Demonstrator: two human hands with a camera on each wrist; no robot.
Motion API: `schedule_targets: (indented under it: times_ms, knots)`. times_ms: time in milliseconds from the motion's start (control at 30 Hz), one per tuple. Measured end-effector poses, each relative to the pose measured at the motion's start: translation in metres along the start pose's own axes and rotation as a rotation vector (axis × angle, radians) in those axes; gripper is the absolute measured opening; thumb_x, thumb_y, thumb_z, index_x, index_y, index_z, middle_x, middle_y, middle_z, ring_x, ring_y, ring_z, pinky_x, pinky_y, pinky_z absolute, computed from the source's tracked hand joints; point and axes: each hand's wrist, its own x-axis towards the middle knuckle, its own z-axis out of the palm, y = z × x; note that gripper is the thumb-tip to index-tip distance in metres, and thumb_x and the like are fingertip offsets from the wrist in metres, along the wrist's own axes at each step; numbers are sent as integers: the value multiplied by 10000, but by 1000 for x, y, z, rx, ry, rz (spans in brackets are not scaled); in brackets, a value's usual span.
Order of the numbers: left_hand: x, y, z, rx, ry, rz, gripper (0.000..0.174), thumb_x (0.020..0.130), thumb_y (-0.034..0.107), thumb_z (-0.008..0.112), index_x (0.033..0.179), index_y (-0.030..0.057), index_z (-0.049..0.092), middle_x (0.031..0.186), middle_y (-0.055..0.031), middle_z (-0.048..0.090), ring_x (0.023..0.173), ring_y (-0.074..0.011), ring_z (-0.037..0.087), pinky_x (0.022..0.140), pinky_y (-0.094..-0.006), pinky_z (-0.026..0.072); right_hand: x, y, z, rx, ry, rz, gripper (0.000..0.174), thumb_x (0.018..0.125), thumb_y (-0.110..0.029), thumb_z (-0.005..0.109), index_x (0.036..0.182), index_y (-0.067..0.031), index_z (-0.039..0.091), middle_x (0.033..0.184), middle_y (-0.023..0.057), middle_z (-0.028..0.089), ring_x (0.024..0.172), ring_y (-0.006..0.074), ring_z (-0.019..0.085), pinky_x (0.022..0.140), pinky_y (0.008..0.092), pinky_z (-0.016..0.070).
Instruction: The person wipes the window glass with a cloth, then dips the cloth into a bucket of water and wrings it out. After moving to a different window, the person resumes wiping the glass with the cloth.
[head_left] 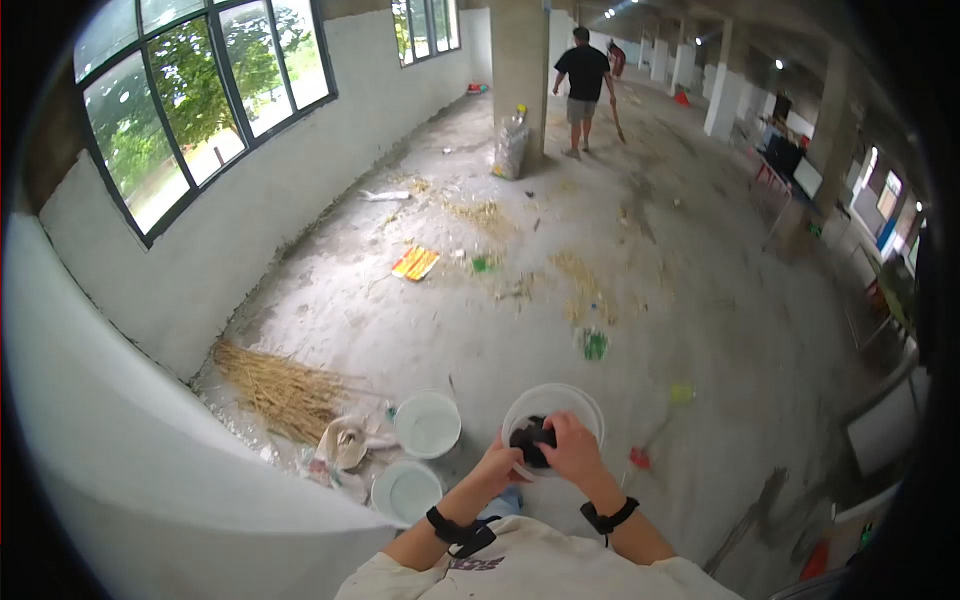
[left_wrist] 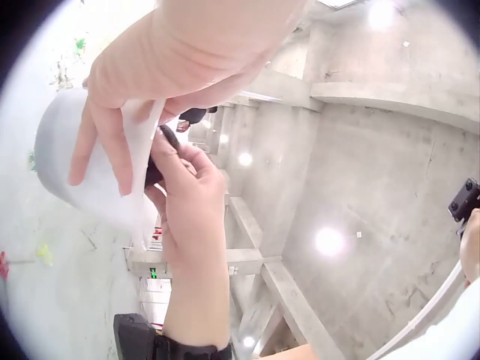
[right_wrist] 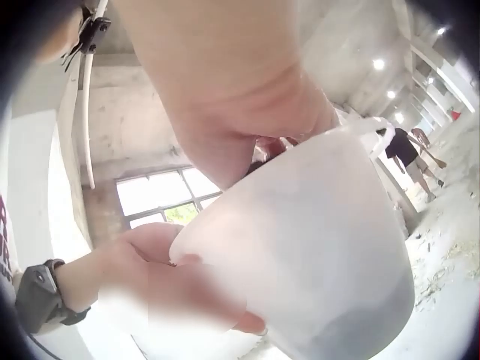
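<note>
From where I operate, I look down past the wearer's pale shirt [head_left: 505, 555] at two bare hands working over a translucent white bucket [right_wrist: 322, 225]. The bucket sits in front of the torso, mouth up and tilted in the wrist views; I cannot tell what, if anything, supports its base. The left grip [head_left: 497, 463] is clamped on the bucket's side near the rim, fingers along the outside wall. The right grip [head_left: 574, 447] reaches in at the mouth, thumb and fingers pinched together on a dark item [head_left: 526, 438], whose exact nature I cannot make out.

Below is a bare concrete floor [head_left: 480, 335]. Toward its near left edge, beside the wall [head_left: 400, 85], lies a straw broom [head_left: 280, 390]; two more pails, an upper pail [head_left: 428, 424] and a lower pail [head_left: 407, 490], stand between the broom and the bucket. Near the floor's far edge, a person in a dark shirt [head_left: 583, 75] stands by a pillar [head_left: 520, 70].

I judge the bucket to be light, thin-walled plastic that flexes if squeezed and may be slick when wet; the firmest hold is probably at the rim. The dark item looks soft and easily bunched, so I would pinch a thick fold, since a thin edge could slip away.
</note>
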Motion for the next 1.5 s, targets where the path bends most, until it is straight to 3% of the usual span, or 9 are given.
schedule_targets:
  times_ms: [167, 400, 567, 667, 867, 1067, 1300, 1367, 1500]
  knots:
    - [65, 112, 4, -84, 102, 18, 876, 761, -73, 499, 1540, 242, 254, 1359, -179, 486, 1153, -383, 622, 736, -534, 660, 139, 11, -8, -172, -62, -71, 376, 770, -115, 791, 1081, -138, 582, 1008, 124, 596, 949, 366, 632, 790, 466, 537]
    - [137, 244, -31, -166, 61, 170, 710, 803, -82, 502, 1474, 117, 379, 1359, -188, 537, 1168, -401, 640, 837, -594, 624, 320, 4, -16, -21, -146, -232, 364, 754, -80, 777, 1072, -139, 610, 1005, 122, 586, 942, 365, 630, 823, 457, 527]
    - [211, 304, -68, -211, 369, 236, 711, 841, -69, 525, 1489, 180, 368, 1369, -174, 542, 1152, -407, 654, 839, -626, 614, 453, 32, 70, -163, -198, -528, 303, 782, -98, 746, 1060, -131, 628, 985, 133, 597, 954, 371, 635, 822, 460, 531]
    - [241, 345, -101, -251, 394, 352, 757, 833, -77, 472, 1511, 225, 324, 1407, -146, 511, 1200, -375, 625, 829, -590, 626, 527, 48, 134, -238, -484, -734, 285, 821, -118, 691, 1101, -131, 639, 1011, 147, 605, 967, 371, 641, 812, 466, 545]
    - [258, 431, -170, -417, 532, 399, 862, 771, -137, 402, 1537, 213, 219, 1464, -190, 413, 1252, -429, 580, 859, -631, 615, 662, -15, 200, -54, -695, -930, 382, 796, -94, 699, 1166, -160, 629, 1103, 166, 601, 981, 376, 644, 818, 476, 552]
    - [280, 493, -249, -516, 651, 574, 861, 774, -159, 393, 1540, 192, 218, 1438, -209, 429, 1249, -429, 580, 843, -627, 620, 750, -77, 323, -244, -855, -1157, 600, 765, -167, 746, 1327, -191, 536, 1215, 277, 567, 1008, 489, 639, 865, 540, 548]
    - [321, 599, -396, -495, 817, 633, 899, 733, -167, 418, 1543, 170, 218, 1420, -215, 440, 1227, -442, 581, 801, -622, 634, 855, -145, 473, -391, -795, -1174, 650, 844, -332, 713, 1416, -150, 462, 1223, 327, 577, 996, 518, 655, 844, 568, 554]
    - [323, 630, -421, -504, 792, 661, 899, 739, -142, 440, 1545, 163, 186, 1406, -227, 454, 1196, -455, 604, 770, -603, 647, 898, -161, 512, -421, -937, -1080, 751, 804, -349, 767, 1433, -102, 440, 1167, 333, 604, 950, 513, 669, 834, 551, 561]
    - [315, 681, -490, -632, 739, 596, 849, 755, -153, 453, 1521, 157, 256, 1417, -189, 464, 1186, -450, 616, 830, -622, 627, 979, -265, 503, -355, -1103, -1024, 642, 700, -274, 856, 1217, -34, 562, 1037, 247, 682, 948, 448, 682, 804, 510, 560]
